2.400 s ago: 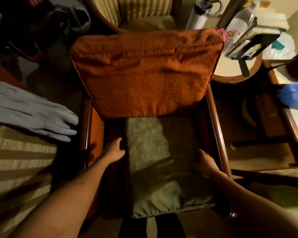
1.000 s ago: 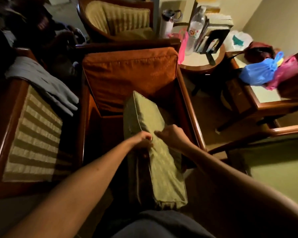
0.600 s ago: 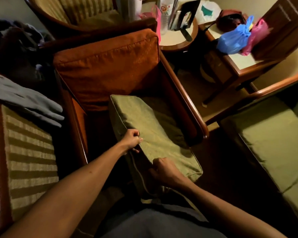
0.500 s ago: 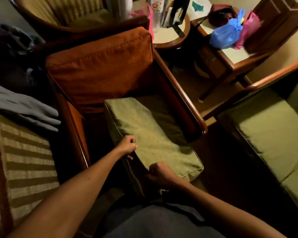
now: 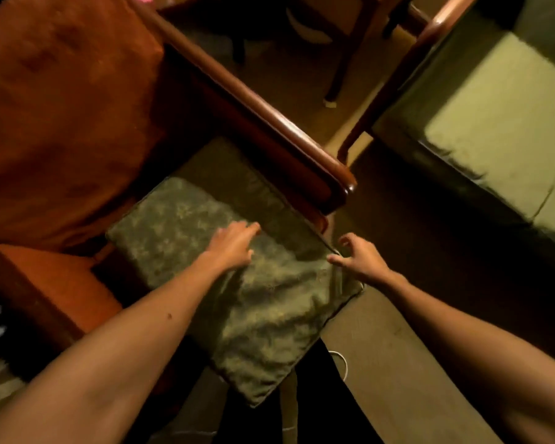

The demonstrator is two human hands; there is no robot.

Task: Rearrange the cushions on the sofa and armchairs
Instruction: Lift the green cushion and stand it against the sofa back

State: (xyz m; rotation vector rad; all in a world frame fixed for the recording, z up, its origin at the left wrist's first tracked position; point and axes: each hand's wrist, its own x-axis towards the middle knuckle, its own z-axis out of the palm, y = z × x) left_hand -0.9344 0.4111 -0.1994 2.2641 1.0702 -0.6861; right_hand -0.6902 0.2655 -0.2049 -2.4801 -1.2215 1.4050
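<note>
Head view: I see the green cushion [image 5: 237, 283] lying on the armchair [image 5: 257, 113] seat, my left hand [image 5: 233, 245] flat on it, my right hand [image 5: 359, 257] spread-fingered, empty, at its right edge.

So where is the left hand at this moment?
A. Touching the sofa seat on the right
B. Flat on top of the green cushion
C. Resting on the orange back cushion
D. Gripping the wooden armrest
B: the left hand lies open, palm down, on the green cushion, while the right hand sits at that cushion's right edge with its fingers spread, clear of the armrest.
</note>
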